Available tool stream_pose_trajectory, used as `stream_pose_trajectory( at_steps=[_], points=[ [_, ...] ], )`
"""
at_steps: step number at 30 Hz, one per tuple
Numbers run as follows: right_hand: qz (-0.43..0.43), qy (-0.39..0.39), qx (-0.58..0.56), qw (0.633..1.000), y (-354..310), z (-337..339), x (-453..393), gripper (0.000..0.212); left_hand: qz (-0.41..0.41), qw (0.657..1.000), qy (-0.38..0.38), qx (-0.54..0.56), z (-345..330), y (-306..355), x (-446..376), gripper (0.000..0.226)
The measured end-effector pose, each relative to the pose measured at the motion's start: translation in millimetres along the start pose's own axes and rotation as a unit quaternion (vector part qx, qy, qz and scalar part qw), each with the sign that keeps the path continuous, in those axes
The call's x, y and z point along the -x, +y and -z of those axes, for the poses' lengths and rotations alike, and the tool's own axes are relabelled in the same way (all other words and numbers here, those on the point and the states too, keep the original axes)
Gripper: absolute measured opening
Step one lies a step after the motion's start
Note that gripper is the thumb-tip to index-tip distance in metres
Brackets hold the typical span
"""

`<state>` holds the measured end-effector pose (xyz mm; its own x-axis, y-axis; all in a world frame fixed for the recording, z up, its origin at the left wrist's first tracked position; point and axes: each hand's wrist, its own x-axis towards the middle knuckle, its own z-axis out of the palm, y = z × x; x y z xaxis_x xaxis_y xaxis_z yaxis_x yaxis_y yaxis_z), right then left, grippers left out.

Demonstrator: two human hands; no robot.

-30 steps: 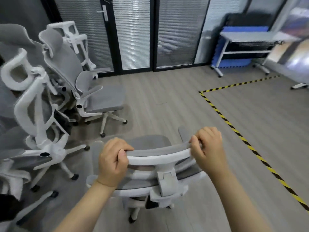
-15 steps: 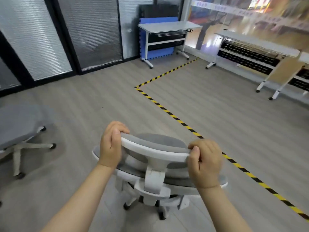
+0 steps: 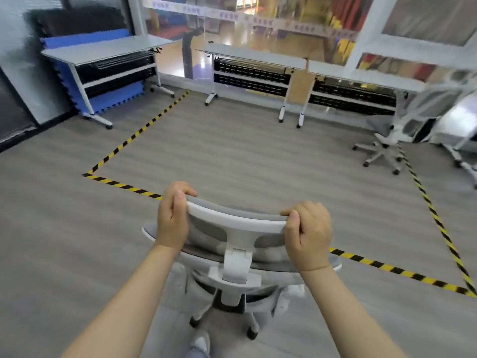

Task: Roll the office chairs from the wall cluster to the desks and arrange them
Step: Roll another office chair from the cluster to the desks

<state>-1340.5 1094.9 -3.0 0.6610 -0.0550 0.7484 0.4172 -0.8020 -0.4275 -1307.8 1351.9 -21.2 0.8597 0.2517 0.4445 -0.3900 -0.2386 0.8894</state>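
Blue mats (image 3: 77, 40): leaning against the far left wall, behind the left desk (image 3: 103, 49).
Floor tape (image 3: 134, 136): striped yellow and black, running across the wood floor.
Left hand (image 3: 172, 219): curling its fingers over the left end of the headrest (image 3: 236, 223), gripping it.
Office chair (image 3: 232, 270): standing on its casters straddling the near tape line, back toward the camera.
Right hand (image 3: 308, 235): wrapping the headrest's right end, thumb underneath.
Long desks (image 3: 284, 60): lining the far glass wall.
Second chair (image 3: 392, 130): sitting near the right desk end.
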Motion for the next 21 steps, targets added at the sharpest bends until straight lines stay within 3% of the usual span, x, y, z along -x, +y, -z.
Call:
stream_pose_trajectory(
  at_steps=[8, 14, 21],
  points=[
    [-0.074, 0.048, 0.086, 0.992, 120, -37, -95, 0.038, -0.061, 0.985, -0.154, -0.042, -120, -35, -135, 0.034],
    [-0.108, 0.088, 0.13, 0.982, 201, -77, -177, 0.036, -0.221, 0.942, -0.234, -0.1, -216, -46, -209, 0.025],
    [-0.105, 0.121, 0.146, 0.976, 308, -132, -276, 0.036, -0.302, 0.923, -0.218, -0.094, -335, -114, -329, 0.039]
  ],
)
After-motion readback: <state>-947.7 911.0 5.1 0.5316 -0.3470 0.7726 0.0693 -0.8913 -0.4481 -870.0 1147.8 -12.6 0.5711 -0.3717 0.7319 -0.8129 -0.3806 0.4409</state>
